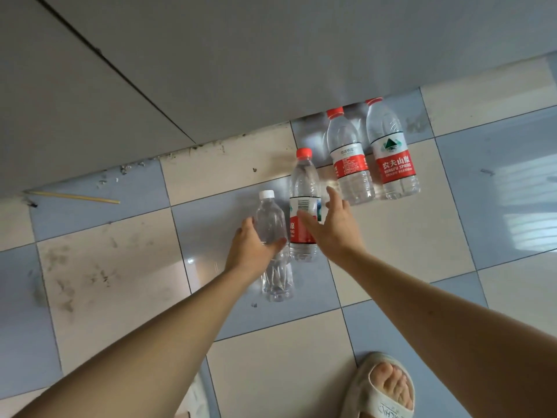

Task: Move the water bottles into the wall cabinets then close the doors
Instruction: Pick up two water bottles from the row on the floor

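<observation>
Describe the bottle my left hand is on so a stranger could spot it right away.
On the checkered tile floor by the grey cabinet stand four water bottles. It is the nearest one, gripped by the left hand. Only it has a white cap and no label.

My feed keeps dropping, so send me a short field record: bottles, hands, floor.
bottles: four, upright on the tiled floor
white-capped bottle: unlabelled, nearest, left hand curled round it
red-capped bottle: beside it, right hand spread open at its label, contact unclear
other bottles: two red-capped, by the grey panel
stray item: thin stick at far left
</observation>
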The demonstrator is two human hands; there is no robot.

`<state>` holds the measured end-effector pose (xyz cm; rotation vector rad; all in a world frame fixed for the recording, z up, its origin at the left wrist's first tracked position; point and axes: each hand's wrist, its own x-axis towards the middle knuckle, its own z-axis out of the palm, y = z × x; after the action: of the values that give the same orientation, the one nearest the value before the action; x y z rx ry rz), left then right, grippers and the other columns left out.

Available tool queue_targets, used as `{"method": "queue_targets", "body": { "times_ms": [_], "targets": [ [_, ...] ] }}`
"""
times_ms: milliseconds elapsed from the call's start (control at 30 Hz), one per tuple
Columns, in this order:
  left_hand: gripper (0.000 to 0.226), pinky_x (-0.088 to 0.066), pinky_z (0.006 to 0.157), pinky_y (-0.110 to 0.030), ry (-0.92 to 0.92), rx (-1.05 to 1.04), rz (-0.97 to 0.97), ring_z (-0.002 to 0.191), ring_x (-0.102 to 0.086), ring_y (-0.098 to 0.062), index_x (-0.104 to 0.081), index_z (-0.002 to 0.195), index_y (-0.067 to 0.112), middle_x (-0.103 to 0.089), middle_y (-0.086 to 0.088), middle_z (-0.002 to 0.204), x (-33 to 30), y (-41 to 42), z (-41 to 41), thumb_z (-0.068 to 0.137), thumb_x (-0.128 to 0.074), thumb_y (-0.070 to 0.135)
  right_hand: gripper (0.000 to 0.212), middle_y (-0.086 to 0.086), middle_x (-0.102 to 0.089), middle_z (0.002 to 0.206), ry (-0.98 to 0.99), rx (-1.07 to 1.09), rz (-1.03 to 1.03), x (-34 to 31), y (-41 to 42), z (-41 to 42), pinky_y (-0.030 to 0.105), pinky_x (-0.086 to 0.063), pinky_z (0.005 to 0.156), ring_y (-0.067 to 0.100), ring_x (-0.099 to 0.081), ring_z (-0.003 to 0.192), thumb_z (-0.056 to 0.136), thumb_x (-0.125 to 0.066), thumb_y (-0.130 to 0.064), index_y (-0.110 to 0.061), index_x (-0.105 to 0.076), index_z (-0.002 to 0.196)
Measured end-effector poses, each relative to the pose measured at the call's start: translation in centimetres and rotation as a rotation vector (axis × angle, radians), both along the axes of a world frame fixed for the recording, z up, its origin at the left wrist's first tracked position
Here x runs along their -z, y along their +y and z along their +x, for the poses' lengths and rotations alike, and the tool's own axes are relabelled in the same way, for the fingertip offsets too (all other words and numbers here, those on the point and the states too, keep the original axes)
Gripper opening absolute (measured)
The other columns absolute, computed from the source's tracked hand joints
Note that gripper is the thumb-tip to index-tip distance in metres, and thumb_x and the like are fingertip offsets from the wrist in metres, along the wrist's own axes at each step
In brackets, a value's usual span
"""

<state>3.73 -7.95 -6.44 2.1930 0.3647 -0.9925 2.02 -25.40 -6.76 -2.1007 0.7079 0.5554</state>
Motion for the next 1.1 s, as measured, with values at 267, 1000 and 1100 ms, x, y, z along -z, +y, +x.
{"method": "queue_targets", "body": {
  "times_ms": [267,1000,1100],
  "targets": [
    [0.078,-0.057,0.088,-0.038,0.002,-0.173,-0.147,0.102,-0.066,-0.019,-0.041,0.139,0.034,-0.066,0.004,0.119,1.4,-0.1,0.4,0.075,-0.084,0.023,0.065,0.008,-0.066,0.114,0.034,0.228,0.155,2.1,1.1,2.4,0.050,-0.058,0.089,0.027,-0.068,0.101,0.074,-0.083,-0.032,-0.018,-0.051,0.129],
    [0.058,-0.035,0.073,0.003,-0.555,-0.050,-0.096,0.086,-0.049,0.012,-0.059,0.118,0.020,-0.049,0.004,0.116,-6.0,0.2,1.0,0.068,-0.089,0.014,0.063,-0.003,-0.059,0.117,-0.278,0.165,0.090,-6.3,-1.4,-1.5,0.050,-0.053,0.093,0.025,-0.056,0.111,0.075,-0.083,-0.008,-0.037,-0.044,0.116],
    [0.058,-0.034,0.075,0.004,-0.550,-0.078,-0.119,0.091,-0.048,0.023,-0.061,0.116,0.019,-0.050,0.002,0.115,-5.7,-0.6,0.9,0.067,-0.089,0.011,0.069,-0.002,-0.058,0.121,-0.241,0.158,0.127,-5.5,-1.6,-2.0,0.046,-0.053,0.096,0.022,-0.054,0.116,0.074,-0.085,-0.013,-0.042,-0.044,0.121]
  ]
}}
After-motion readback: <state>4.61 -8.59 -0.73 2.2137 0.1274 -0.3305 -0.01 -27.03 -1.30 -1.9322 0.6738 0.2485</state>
